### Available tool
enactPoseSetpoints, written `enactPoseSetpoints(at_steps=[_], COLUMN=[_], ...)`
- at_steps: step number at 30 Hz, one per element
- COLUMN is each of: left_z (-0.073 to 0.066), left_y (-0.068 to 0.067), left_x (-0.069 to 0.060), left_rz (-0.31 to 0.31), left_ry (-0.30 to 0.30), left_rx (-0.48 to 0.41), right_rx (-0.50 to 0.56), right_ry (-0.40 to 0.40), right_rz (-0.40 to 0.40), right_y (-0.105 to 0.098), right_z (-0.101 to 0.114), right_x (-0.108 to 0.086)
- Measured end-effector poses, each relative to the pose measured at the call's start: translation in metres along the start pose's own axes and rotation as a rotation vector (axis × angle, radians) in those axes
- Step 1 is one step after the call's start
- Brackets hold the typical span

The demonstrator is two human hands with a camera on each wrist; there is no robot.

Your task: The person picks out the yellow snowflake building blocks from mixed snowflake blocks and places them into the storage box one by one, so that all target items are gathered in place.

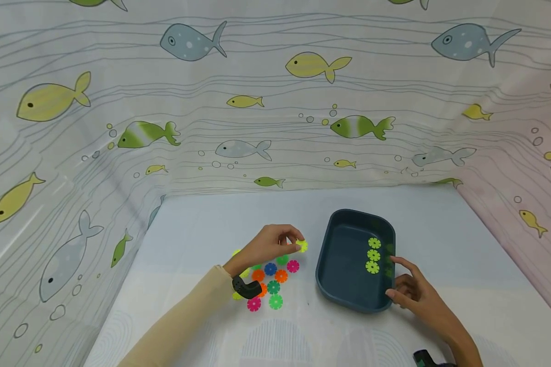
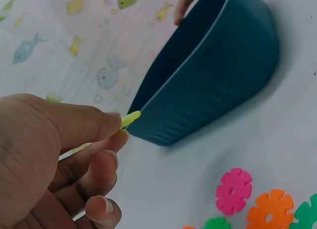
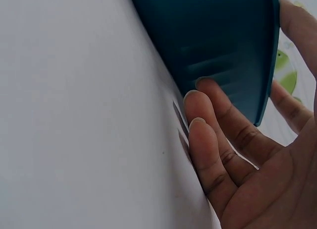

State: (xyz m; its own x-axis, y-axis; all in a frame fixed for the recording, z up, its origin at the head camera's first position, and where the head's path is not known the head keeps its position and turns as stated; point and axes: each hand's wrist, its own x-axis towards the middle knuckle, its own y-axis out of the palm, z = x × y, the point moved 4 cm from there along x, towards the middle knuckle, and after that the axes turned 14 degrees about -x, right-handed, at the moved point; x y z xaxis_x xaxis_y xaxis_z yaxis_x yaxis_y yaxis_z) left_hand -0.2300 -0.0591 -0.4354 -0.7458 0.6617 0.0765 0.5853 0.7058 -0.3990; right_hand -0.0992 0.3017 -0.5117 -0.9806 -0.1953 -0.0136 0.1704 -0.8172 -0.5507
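Observation:
Between thumb and forefinger, the left hand [image 1: 271,243] pinches a yellow notched disc [image 1: 302,246], held in the air left of the dark blue tray [image 1: 344,265]. The left wrist view shows the disc [image 2: 131,118] edge-on in the left hand [image 2: 64,154], with the tray wall [image 2: 223,70] behind it. Three yellow-green discs [image 1: 373,255] lie in a column inside the tray, on its right side. The right hand [image 1: 415,293] touches the tray's right rim with thumb and forefinger. In the right wrist view the right hand's [image 3: 257,154] other fingers rest against the tray's outer wall [image 3: 213,55].
Several loose discs in pink [image 1: 293,266], orange [image 1: 281,276], blue [image 1: 270,268], green [image 1: 276,302] and yellow lie on the white table [image 1: 202,214] left of the tray, some partly under the left forearm. A fish-patterned sheet [image 1: 257,122] stands behind and at both sides.

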Motion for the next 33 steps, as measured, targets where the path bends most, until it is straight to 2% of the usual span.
enactPoseSetpoints(at_steps=[7,14,20,33], left_z=[-0.004,-0.01,-0.015,-0.02], left_y=[0.009,0.018,0.026,0.044], left_x=[0.011,0.021,0.027,0.043], left_rz=[0.014,0.036,0.053,0.157], left_ry=[0.008,0.054,0.055,0.063], left_rx=[-0.011,-0.017,-0.012,-0.042], right_rx=[0.008,0.003,0.003,0.002], right_ry=[-0.001,-0.001,-0.006,-0.006], right_rz=[0.005,0.003,-0.001,-0.001], right_y=[0.0,0.0,0.0,0.001], right_z=[0.0,-0.001,0.0,0.001], right_x=[0.001,0.001,0.0,0.0])
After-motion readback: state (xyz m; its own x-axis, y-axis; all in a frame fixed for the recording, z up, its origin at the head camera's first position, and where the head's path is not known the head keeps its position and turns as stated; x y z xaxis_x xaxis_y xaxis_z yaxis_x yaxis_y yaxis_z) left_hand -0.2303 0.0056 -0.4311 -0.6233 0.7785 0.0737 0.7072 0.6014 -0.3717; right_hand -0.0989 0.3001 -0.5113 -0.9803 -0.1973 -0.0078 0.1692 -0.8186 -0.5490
